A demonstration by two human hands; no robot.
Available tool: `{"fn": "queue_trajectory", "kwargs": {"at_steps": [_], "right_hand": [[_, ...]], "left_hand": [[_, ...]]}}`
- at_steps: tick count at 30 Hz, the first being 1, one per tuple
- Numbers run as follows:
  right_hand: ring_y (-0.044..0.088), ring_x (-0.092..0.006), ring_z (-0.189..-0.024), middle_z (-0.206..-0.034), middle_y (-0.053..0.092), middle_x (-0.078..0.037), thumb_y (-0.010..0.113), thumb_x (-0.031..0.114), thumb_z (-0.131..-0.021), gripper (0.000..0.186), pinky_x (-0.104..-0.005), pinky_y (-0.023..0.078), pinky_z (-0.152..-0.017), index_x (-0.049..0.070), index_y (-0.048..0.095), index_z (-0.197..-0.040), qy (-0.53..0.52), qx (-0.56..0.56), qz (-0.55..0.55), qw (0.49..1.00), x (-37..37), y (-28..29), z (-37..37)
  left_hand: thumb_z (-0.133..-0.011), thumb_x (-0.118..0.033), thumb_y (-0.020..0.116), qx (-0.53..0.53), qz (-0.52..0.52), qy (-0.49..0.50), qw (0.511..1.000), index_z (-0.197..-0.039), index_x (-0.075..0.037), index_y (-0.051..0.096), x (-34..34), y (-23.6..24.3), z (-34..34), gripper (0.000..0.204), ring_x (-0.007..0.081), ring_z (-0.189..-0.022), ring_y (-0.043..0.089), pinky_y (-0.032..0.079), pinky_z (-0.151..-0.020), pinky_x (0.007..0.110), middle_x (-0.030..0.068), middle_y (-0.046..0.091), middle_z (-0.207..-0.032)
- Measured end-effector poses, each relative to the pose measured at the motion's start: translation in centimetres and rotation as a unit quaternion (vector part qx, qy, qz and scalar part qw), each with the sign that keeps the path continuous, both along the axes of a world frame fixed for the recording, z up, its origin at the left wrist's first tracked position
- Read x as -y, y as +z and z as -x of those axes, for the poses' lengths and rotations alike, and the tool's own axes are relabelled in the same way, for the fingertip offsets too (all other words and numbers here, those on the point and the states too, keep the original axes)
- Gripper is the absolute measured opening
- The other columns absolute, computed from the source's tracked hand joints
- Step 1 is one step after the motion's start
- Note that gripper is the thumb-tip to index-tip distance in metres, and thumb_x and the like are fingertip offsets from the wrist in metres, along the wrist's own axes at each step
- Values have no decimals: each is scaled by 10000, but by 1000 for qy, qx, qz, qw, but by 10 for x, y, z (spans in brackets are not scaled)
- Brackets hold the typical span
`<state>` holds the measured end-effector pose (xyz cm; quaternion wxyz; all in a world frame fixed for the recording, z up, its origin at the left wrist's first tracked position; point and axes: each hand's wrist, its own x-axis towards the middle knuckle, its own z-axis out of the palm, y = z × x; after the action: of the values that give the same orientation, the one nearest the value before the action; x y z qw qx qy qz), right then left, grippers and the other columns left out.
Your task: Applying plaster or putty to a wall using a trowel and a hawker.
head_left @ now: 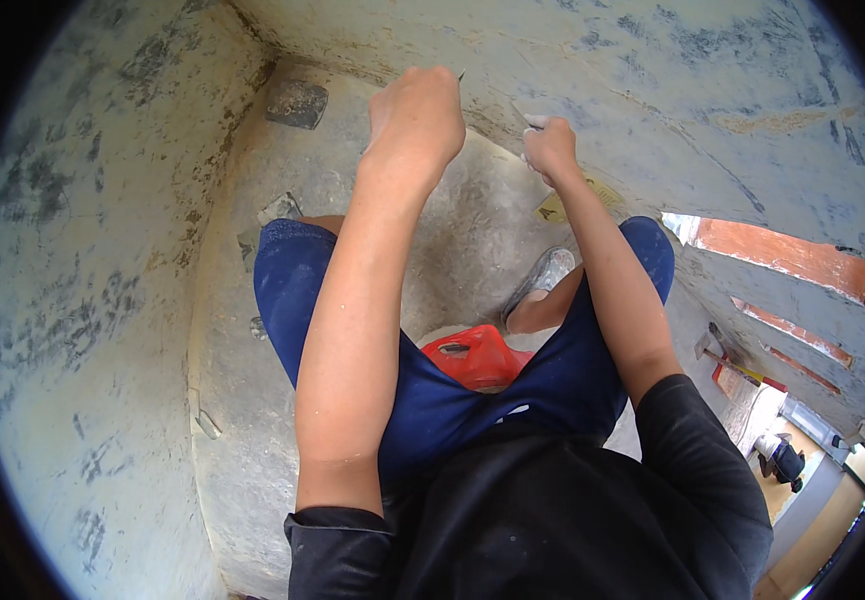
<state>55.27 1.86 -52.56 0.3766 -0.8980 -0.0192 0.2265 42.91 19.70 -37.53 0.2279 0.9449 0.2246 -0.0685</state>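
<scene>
My left hand (415,120) is raised near the far wall, its fingers curled into a fist. A small dark tip pokes out beside the knuckles, but the rest of what it grips is hidden. Farther right, my right hand (551,150) is closed too, with whitish dust on its fingers. A thin pointed end seems to show past those fingers; its kind cannot be made out. Both hands are close to the grey, scuffed wall (653,100), and I cannot tell whether either touches it.
A red plastic object (478,358) lies between my legs. The dusty concrete floor (473,230) bears a dark flat square piece (298,103) in the corner and a yellow sheet (593,195) by the wall. Right are wall slots with orange edges (783,255) and a red-and-yellow-handled tool (743,368).
</scene>
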Motion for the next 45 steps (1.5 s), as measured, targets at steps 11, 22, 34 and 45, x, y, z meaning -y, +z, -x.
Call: {"fn": "queue_trajectory", "kwargs": {"at_steps": [11, 22, 34, 45], "right_hand": [[621, -203, -495, -760, 701, -183, 538, -3, -826, 412, -340, 478, -451, -58, 660, -1216, -47, -14, -27, 998, -2, 3, 7], [604, -188, -516, -719, 675, -160, 516, -23, -839, 425, -328, 453, -429, -57, 641, -1244, -43, -46, -59, 996, -4, 1, -1], [589, -174, -506, -757, 675, -157, 545, -5, -881, 400, -314, 431, -415, -40, 633, -1270, -45, -43, -76, 995, -7, 4, 6], [643, -192, -547, -874, 713, -196, 530, -5, -866, 416, -320, 477, -442, -33, 640, -1266, -39, -39, -78, 995, -8, 2, 4]], "left_hand": [[-899, -118, 607, -13, -2, -1, 1000, -968, 36, 706, -2, -2, 3, 195, 420, -967, 671, 536, -839, 478, 256, 696, -985], [-895, -110, 605, -17, 4, -7, 1000, -965, 38, 704, 0, 4, 1, 192, 424, -957, 669, 536, -827, 475, 258, 692, -978], [-897, -115, 611, -11, 1, -4, 1000, -948, 51, 696, -2, -1, 5, 193, 430, -960, 665, 530, -834, 489, 268, 688, -975], [-779, 28, 598, -6, -9, 0, 1000, -928, 19, 732, 2, 3, 3, 201, 382, -942, 703, 563, -826, 444, 247, 712, -957]]}}
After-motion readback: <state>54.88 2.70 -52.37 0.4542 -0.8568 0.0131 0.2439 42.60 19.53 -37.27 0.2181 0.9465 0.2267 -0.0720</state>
